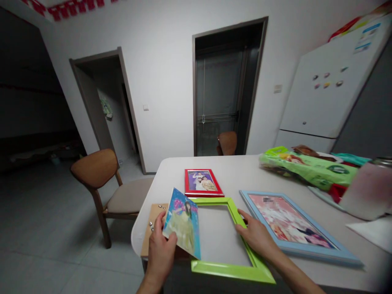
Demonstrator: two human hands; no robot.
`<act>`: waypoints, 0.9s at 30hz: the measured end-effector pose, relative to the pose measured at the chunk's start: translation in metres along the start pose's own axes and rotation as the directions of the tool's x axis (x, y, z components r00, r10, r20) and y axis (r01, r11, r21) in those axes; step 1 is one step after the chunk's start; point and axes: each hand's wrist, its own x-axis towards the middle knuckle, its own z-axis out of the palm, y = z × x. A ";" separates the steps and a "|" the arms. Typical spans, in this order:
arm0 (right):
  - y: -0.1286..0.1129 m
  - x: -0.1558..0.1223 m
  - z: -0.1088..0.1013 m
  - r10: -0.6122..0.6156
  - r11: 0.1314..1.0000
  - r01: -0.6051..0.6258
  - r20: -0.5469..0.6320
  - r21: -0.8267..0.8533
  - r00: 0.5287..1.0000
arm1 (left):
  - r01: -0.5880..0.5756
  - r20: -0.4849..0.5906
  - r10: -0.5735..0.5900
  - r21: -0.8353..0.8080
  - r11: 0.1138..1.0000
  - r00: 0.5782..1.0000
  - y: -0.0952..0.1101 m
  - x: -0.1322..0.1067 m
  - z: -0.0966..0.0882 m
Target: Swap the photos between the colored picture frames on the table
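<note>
My left hand [161, 249] grips a photo print [183, 222] by its left edge, thumb on the front; it shows a figure in a pale dress on blue. The print is tilted up over the left side of a bright green picture frame [226, 267]. My right hand [254, 230] is closed round the right side of that frame, whose opening shows the white tabletop. Under my left hand lies a brown backing board [149, 234] with metal clips, partly hidden. A red-framed photo [202, 182] lies just beyond, and a larger blue-framed picture [294, 224] lies to the right.
The white table [239, 171] also bears a green plastic package [309, 165], a pinkish jar [367, 190] and a white sheet [369, 234] at the right. A wooden chair [94, 169] stands left of the table, another chair [227, 143] behind it. A white fridge [321, 98] stands at the right.
</note>
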 end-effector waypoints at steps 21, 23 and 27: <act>-0.029 -0.014 0.025 -0.218 0.954 0.222 -0.044 0.201 0.975 | 0.073 0.188 -0.150 0.364 0.928 0.971 -0.040 0.000 -0.012; -0.043 -0.018 0.034 -0.133 0.910 0.087 0.086 0.405 0.987 | 0.094 0.176 -0.153 0.305 0.948 0.972 -0.045 0.004 -0.011; -0.066 -0.019 0.049 -0.059 0.730 -0.192 0.341 0.656 0.938 | 0.181 0.265 -0.178 0.014 0.983 0.948 -0.048 0.009 -0.009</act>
